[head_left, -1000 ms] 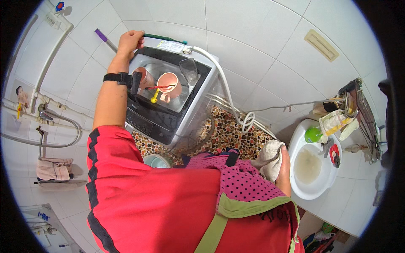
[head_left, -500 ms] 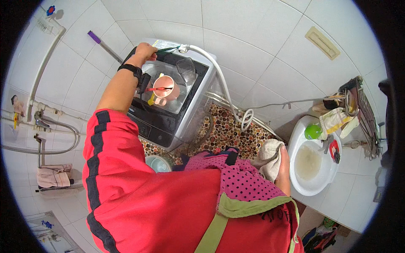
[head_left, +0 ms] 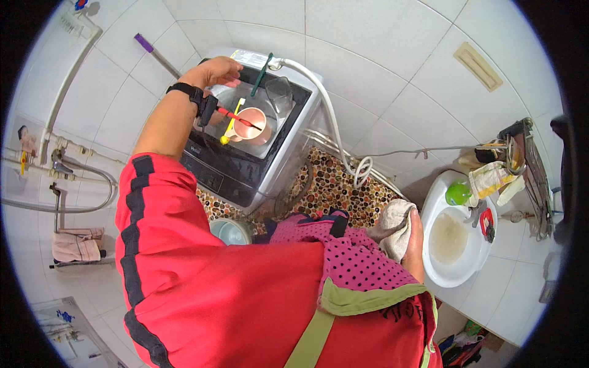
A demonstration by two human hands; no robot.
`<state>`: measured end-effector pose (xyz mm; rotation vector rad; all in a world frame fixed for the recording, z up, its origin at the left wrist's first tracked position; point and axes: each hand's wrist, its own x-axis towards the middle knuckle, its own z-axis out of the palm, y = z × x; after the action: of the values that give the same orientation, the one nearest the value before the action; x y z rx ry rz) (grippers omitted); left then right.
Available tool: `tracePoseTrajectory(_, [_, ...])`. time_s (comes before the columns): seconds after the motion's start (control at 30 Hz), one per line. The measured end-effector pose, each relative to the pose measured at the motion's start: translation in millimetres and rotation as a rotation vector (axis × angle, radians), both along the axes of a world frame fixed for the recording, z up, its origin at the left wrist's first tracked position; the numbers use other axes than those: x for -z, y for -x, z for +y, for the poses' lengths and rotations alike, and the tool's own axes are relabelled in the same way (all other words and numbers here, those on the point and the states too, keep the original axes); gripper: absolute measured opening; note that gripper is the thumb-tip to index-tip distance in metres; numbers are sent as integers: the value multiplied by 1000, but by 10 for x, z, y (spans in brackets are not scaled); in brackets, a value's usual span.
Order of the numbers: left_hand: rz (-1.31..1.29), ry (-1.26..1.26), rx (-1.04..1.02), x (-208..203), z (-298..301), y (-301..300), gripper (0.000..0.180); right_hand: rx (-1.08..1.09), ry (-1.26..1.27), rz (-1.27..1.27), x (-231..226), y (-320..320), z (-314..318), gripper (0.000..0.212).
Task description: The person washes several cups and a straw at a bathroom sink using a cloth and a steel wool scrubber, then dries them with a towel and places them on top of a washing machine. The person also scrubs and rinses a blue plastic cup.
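Washing machine (head_left: 245,132), grey top-loader against the tiled wall, at about eleven o'clock in the view. Left hand (head_left: 211,72) stretched out over its far left corner, fingers loosely spread and clamped on nothing, hovering at or just above the lid edge; contact not clear. Just beside the wrist, toward four o'clock, a pink cup (head_left: 251,124) on the clear lid, with a red-handled toothbrush (head_left: 236,116) across it and a yellow one (head_left: 231,122) alongside; a green toothbrush (head_left: 264,66) at one o'clock of the hand, by the white hose (head_left: 331,122). Right hand (head_left: 412,242) low at four o'clock, closed around a pale cloth (head_left: 392,227), near the white basin (head_left: 438,202). Judged by this: lid down, cup and brushes not yet cleared off, cloth in grip but nowhere near the machine.
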<state>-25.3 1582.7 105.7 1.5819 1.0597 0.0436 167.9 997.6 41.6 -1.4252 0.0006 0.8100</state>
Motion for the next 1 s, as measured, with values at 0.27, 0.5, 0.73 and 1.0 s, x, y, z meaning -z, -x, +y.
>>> tracePoseTrajectory(0.27, [39, -449, 382, -718, -557, 397, 36, -71, -87, 24, 87, -103, -3, 45])
tracePoseTrajectory(0.5, [646, -1120, 660, -502, -1176, 626, 39, -131, -98, 58, 48, -153, 96, 45])
tracePoseTrajectory(0.73, [590, -1106, 594, -265, -1139, 671, 24, -199, -105, 49, 99, -244, 160, 43])
tracePoseTrajectory(1.0, [234, -1007, 283, -691, -1153, 1041, 16, -221, -160, 132, 113, -267, 136, 44])
